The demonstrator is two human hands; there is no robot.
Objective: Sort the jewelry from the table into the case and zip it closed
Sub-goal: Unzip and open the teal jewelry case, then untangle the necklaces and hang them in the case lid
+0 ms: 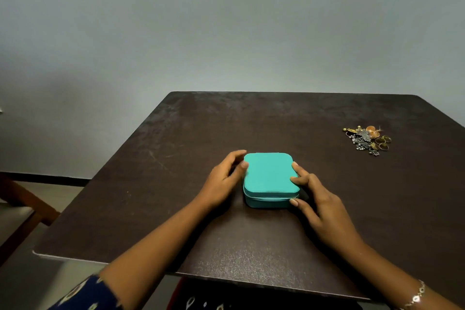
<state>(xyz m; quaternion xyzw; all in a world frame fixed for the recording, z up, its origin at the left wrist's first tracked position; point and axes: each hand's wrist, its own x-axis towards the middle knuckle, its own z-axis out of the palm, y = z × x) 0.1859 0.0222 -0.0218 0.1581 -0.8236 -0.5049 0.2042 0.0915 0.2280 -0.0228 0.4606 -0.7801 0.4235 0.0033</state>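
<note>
At the near edge a dark blue patterned sleeve (85, 294) covers the left forearm, and a silver chain bracelet (417, 294) circles the right wrist. Both bare forearms reach forward over a dark brown wooden worktop (251, 121). The left hand (224, 178) curves round the far left corner of a turquoise round-cornered zip case (269, 176), its thumb tip touching the left edge. The right hand (324, 206) holds the right side, with two fingertips on the lid's edge and the thumb at the near right corner, beside the zip seam (269, 199). Each grip is closed lightly on the case, which lies flat in the middle of the worktop, lid down and seemingly zipped. It looks light and padded, firm enough to keep its shape, and likely to slide on the smooth top unless one hand steadies it. The puller cannot be made out, so the place to take hold is the seam line. Well apart, at the far right, lies a small heap of gold and silver rings and earrings (368, 139), tiny, tangle-prone pieces best pinched singly. Beyond stands a plain grey wall (226, 20), and a wooden chair (22, 199) shows at the left.
</note>
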